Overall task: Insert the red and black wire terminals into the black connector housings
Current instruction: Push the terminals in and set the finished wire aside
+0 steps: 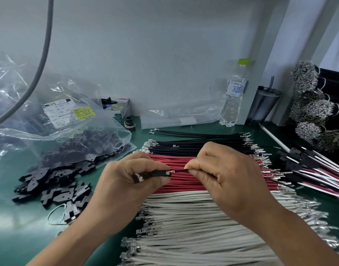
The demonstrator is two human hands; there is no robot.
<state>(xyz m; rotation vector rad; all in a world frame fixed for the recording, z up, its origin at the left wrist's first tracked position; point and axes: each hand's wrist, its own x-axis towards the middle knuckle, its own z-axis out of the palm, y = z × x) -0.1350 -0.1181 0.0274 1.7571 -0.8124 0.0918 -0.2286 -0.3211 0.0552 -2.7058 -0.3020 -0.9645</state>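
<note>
- The left hand (130,175) pinches a black connector housing (158,173) at centre frame.
- The right hand (222,169) pinches a black wire (179,170), its terminal at the housing's 3 o'clock mouth.
- Bag label (68,112) at 10 o'clock: print mostly illegible.

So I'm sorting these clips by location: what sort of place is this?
Most likely a wire assembly bench in a factory. Rows of cut red wires and white wires with metal ends cover the green mat, beside a labelled bag of black connector housings.
</note>
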